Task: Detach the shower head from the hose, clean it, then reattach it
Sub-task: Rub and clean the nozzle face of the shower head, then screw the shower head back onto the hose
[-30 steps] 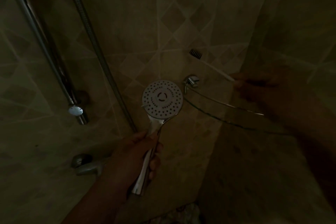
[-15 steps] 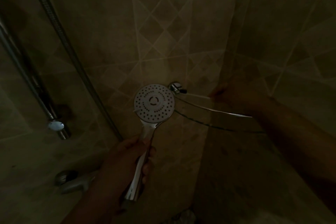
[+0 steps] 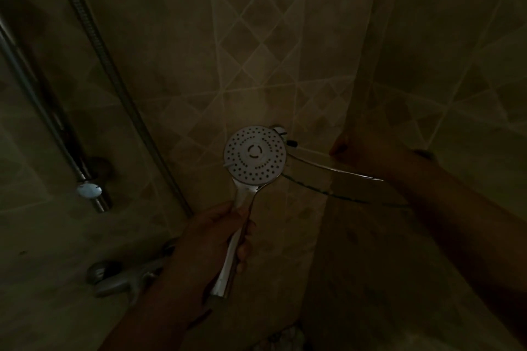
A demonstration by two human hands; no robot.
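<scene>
The shower head point(image 3: 254, 155) has a round white face with many holes and a chrome handle. My left hand point(image 3: 205, 242) is wrapped around the handle and holds it upright, face toward me. The handle's lower end shows no hose on it. The metal hose point(image 3: 114, 71) hangs along the wall to the left. A toothbrush point(image 3: 306, 148) lies across the glass corner shelf point(image 3: 350, 177), dark bristles next to the shower head. My right hand point(image 3: 370, 157) is over the shelf with its fingertips closed on the handle's far end.
A chrome slide rail point(image 3: 40, 105) with a white end cap point(image 3: 89, 190) runs down the left wall. The tap point(image 3: 119, 276) sits low on the left, beside my left forearm. Tiled walls meet in a corner behind the shelf. The light is very dim.
My right hand has lowered the toothbrush from mid-air onto the corner shelf. The view has shifted, and the shower head stays upright in my left hand.
</scene>
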